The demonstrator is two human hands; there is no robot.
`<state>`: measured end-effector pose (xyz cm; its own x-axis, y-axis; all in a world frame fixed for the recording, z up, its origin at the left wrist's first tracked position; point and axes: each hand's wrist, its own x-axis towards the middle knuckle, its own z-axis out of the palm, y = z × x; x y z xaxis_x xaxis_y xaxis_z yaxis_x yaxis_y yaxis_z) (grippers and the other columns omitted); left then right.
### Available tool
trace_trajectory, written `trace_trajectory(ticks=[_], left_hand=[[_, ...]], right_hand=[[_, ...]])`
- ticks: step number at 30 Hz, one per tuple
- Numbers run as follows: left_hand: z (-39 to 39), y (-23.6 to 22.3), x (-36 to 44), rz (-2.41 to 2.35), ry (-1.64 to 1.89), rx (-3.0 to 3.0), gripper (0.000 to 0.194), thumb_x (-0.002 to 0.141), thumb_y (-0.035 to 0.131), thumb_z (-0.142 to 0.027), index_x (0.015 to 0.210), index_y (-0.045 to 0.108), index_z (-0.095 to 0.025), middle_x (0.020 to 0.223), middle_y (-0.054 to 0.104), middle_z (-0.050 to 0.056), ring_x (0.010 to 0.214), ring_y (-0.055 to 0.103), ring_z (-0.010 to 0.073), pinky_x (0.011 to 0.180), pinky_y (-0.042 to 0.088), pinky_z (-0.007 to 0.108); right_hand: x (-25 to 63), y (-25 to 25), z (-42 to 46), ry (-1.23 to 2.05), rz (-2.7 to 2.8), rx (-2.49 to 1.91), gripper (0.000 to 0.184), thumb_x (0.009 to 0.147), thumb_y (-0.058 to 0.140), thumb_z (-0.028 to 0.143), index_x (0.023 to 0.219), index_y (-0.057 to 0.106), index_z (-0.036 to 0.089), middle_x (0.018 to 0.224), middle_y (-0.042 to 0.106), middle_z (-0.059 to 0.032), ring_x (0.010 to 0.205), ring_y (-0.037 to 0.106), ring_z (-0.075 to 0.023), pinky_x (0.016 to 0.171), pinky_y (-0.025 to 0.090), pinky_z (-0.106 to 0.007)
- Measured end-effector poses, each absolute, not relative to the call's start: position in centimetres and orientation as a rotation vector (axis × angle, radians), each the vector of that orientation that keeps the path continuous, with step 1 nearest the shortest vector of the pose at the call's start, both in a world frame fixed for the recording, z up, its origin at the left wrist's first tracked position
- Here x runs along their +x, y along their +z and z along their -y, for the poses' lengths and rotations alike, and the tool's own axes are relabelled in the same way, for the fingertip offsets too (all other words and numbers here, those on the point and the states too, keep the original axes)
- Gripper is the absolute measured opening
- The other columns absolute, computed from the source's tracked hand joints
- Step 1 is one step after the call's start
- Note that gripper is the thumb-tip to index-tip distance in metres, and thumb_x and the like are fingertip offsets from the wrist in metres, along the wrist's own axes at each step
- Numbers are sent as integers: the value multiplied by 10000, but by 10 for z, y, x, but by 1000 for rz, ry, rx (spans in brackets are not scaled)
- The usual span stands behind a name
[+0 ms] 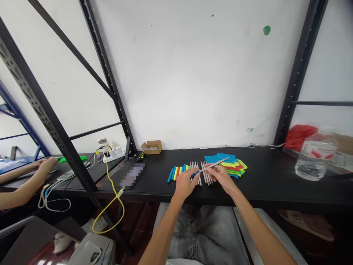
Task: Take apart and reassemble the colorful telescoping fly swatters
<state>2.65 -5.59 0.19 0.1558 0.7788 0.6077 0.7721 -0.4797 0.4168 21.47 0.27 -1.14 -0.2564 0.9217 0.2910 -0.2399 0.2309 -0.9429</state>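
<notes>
My left hand (185,183) is closed around a short blue handle (194,175). My right hand (220,176) pinches a thin silver metal rod (218,162), which slants up to the right; its lower end meets the blue handle, though I cannot tell how far it goes in. Beneath and beside the hands lie rows of silver rods (205,177). Left of them is a row of coloured handles (174,173) in blue, yellow, red and green. Flat plastic pieces (239,167) in blue, yellow, red and green are piled right of my right hand.
A small open cardboard box (153,147) stands at the back of the black table (264,180). A blurred phone-like object (132,176) lies left, near a yellow cable (111,180). A large clear bottle (314,156) stands at right. Another person's arms (30,180) are at far left.
</notes>
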Motion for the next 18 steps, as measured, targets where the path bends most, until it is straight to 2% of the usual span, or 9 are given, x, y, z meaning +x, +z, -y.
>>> trace_trajectory(ticks=[4,9,18], left_hand=[[55,1,26,-1607,1288,2370,289,980,470,-401,1110,701,-286,1128,728,6,1044,665,189,875,515,265],[54,0,25,-1616,1288,2375,292,979,468,-404,1103,703,-282,1125,729,10,1039,667,187,877,515,266],[55,0,26,-1613,1309,2389,258,962,510,-391,1099,703,-290,1077,739,-5,996,679,182,822,522,248]], right_hand=[[223,-12,-10,1256,1097,-716,469,696,772,549,956,709,164,671,605,-13,501,475,-104,402,319,-213],[242,-12,-16,1208,897,-702,411,679,798,523,896,713,185,704,601,-9,513,489,-97,403,337,-211],[250,-6,-20,1030,904,-756,457,625,825,553,839,736,159,692,605,-27,494,465,-93,388,335,-217]])
